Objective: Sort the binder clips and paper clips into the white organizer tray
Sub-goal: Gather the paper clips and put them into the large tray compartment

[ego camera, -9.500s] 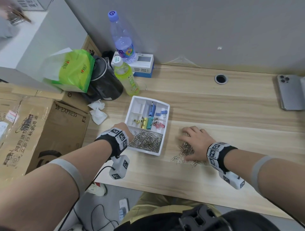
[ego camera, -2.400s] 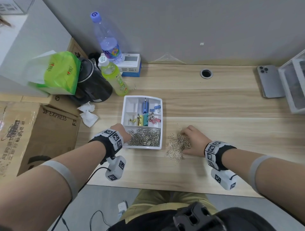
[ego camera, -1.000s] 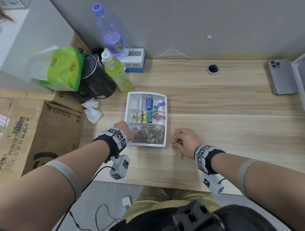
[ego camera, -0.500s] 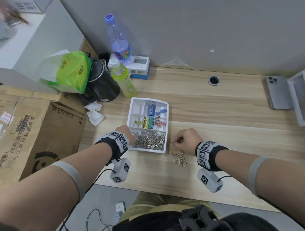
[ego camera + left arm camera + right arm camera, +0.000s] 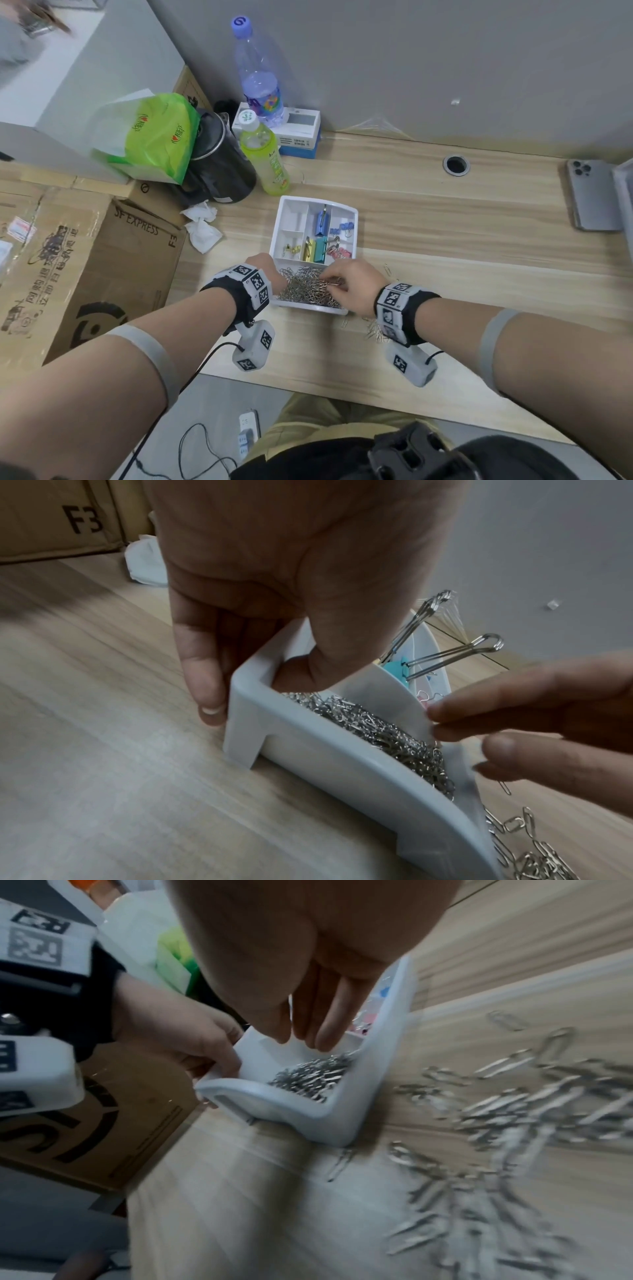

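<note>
The white organizer tray (image 5: 310,307) stands on the wooden desk. Its front compartment holds a heap of silver paper clips (image 5: 301,287), and coloured binder clips (image 5: 317,248) sit in the compartments behind. My left hand (image 5: 274,274) grips the tray's near left corner (image 5: 246,696), thumb inside and fingers outside. My right hand (image 5: 329,282) hovers over the paper clip heap (image 5: 311,1074). Its fingers (image 5: 329,1026) point straight down and no clip shows between them. Loose paper clips (image 5: 375,334) lie on the desk right of the tray.
Behind the tray stand a green drink bottle (image 5: 263,154), a water bottle (image 5: 258,75), a black kettle (image 5: 219,161) and a green bag (image 5: 154,137). Crumpled tissues (image 5: 202,226) and a cardboard box (image 5: 85,267) are left. A phone (image 5: 589,195) lies far right.
My right hand has moved left from the loose pile to above the tray's front compartment. The pile on the desk has shrunk. My left hand has kept its hold on the tray.
</note>
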Action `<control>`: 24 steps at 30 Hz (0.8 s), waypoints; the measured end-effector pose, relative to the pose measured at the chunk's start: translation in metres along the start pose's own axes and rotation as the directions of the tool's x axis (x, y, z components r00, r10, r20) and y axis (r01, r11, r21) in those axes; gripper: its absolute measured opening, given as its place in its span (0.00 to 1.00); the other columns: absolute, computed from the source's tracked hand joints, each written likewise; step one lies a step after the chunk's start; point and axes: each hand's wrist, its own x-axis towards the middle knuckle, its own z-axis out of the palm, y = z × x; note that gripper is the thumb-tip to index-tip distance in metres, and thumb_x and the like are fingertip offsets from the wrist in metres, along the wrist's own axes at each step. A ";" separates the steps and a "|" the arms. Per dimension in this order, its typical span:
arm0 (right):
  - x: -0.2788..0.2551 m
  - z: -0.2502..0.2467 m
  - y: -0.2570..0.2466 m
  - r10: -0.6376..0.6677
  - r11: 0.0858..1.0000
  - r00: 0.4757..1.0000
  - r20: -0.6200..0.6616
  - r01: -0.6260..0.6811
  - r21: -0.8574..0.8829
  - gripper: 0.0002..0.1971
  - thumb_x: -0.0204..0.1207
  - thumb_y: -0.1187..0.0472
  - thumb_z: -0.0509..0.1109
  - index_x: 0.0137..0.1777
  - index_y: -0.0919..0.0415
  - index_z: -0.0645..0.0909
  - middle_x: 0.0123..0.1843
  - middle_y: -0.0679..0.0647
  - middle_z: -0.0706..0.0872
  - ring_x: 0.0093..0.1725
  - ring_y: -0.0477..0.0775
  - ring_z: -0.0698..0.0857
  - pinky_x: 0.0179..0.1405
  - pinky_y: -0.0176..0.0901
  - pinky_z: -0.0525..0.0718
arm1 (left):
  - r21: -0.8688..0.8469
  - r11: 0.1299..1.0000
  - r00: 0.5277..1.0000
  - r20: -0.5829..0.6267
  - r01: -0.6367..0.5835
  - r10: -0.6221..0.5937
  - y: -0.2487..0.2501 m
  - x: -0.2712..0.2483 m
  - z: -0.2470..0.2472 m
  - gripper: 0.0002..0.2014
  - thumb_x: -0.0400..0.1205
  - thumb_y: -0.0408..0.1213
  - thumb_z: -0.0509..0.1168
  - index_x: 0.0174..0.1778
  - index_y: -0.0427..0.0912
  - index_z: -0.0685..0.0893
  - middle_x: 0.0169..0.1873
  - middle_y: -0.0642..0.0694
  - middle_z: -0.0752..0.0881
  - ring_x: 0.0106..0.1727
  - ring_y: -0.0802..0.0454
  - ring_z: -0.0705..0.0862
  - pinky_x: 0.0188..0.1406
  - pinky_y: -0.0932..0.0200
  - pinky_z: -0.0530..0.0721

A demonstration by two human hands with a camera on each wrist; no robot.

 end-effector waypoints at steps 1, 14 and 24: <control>-0.005 -0.006 0.007 0.013 1.000 0.999 -0.041 -0.014 -0.010 0.16 0.78 0.59 0.68 0.65 0.51 0.83 0.63 0.46 0.85 0.61 0.47 0.83 0.66 0.47 0.82 | -0.003 1.000 1.000 0.006 0.000 0.000 0.000 0.000 0.000 0.10 0.77 0.36 0.66 0.32 0.39 0.75 0.28 0.45 0.79 0.27 0.51 0.77 0.31 0.60 0.81; -0.037 -0.027 0.097 0.224 0.951 0.974 0.044 -0.208 -0.229 0.44 0.59 0.46 0.80 0.77 0.52 0.68 0.69 0.49 0.69 0.67 0.53 0.68 0.71 0.50 0.73 | 0.014 1.000 1.000 -0.008 0.009 -0.009 0.000 0.007 0.003 0.10 0.75 0.35 0.66 0.30 0.40 0.72 0.26 0.47 0.76 0.26 0.52 0.75 0.30 0.62 0.77; -0.052 -0.002 0.092 0.063 0.969 0.984 0.168 -0.019 -0.248 0.46 0.52 0.42 0.80 0.73 0.48 0.72 0.62 0.46 0.72 0.60 0.48 0.68 0.63 0.43 0.76 | -0.003 1.000 1.000 -0.012 0.005 -0.005 0.000 0.006 0.003 0.11 0.75 0.36 0.66 0.30 0.41 0.72 0.26 0.47 0.76 0.27 0.50 0.76 0.32 0.61 0.78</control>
